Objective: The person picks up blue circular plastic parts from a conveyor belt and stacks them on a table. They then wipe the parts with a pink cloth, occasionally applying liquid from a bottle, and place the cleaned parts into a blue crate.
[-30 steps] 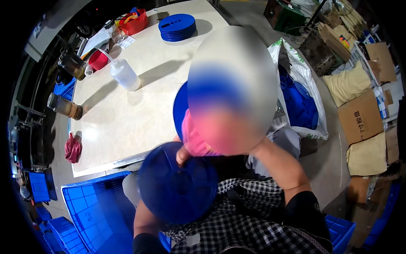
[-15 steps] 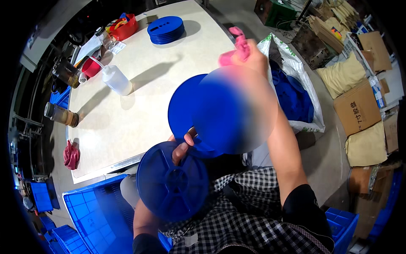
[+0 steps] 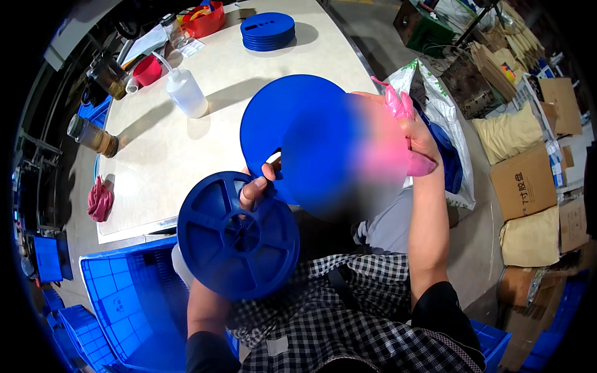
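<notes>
My left hand is closed on two blue plastic discs, its fingertips showing between them. The nearer one is a dark blue spool flange with spokes and a central hub; the other, a brighter smooth blue disc, has a slot near my fingers. Most of my left palm is hidden behind the spoked flange. At the bright disc's right side, my right hand grips a pink cloth. A blurred patch covers the disc's right part, so contact between cloth and disc is hard to make out.
On the pale table stand a stack of blue discs, a squeeze bottle, a red basket and a jar. A crumpled cloth hangs at its left edge. Right is a white sack; lower left, a blue crate.
My right hand has moved down and to the right with the pink cloth, from above the bright disc to beside it. Both discs have shifted slightly up and left in view.
</notes>
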`<action>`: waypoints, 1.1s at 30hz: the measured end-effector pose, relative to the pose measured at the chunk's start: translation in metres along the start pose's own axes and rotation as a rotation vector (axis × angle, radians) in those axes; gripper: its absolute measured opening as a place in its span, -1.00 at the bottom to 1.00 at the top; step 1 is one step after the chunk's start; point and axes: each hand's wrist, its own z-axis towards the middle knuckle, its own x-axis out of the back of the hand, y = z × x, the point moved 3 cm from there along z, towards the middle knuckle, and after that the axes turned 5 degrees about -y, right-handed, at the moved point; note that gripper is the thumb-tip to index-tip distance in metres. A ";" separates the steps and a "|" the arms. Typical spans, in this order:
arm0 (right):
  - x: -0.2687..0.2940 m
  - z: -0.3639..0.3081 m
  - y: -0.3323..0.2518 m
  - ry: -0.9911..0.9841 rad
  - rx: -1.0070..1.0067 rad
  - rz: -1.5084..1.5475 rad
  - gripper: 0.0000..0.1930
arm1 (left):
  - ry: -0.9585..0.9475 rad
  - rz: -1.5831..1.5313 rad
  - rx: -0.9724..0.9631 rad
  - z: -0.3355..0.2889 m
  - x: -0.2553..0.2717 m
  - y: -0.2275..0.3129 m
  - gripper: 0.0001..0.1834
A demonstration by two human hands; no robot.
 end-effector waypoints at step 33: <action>-0.201 0.000 0.064 -0.425 0.765 -0.469 -0.82 | 0.066 0.329 0.247 -0.006 0.004 -0.021 -0.71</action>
